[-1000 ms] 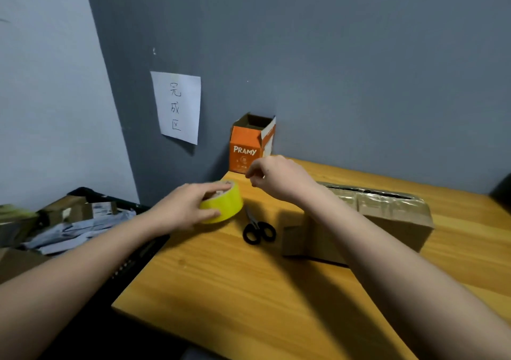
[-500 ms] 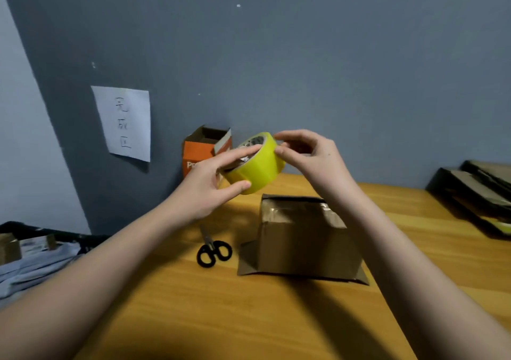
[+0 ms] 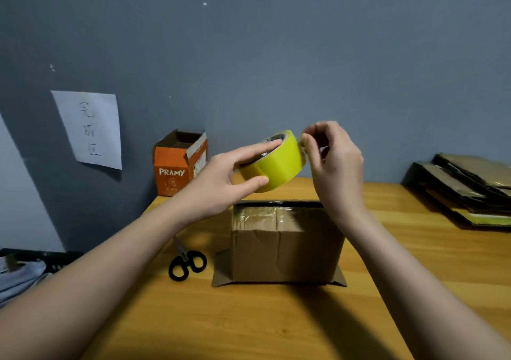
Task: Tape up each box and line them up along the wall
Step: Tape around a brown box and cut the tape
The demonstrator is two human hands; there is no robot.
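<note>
A roll of yellow tape (image 3: 276, 163) is held in the air above a brown cardboard box (image 3: 284, 252) that stands in the middle of the wooden table (image 3: 249, 323). My left hand (image 3: 224, 182) grips the roll, fingers across its top and thumb under it. My right hand (image 3: 334, 163) pinches at the roll's right edge with thumb and fingertips. The box has old clear tape on top and its bottom flaps are splayed out on the table.
Black scissors (image 3: 186, 263) lie left of the box. A small orange box (image 3: 179, 163), open on top, stands against the grey wall under a paper sign (image 3: 88, 128). Flattened cartons (image 3: 464, 188) are stacked at the right. A black crate (image 3: 30, 265) of papers sits at the left.
My left hand lifted the tape roll off the table to above the box. My right hand came to the roll's right edge. The view swung right.
</note>
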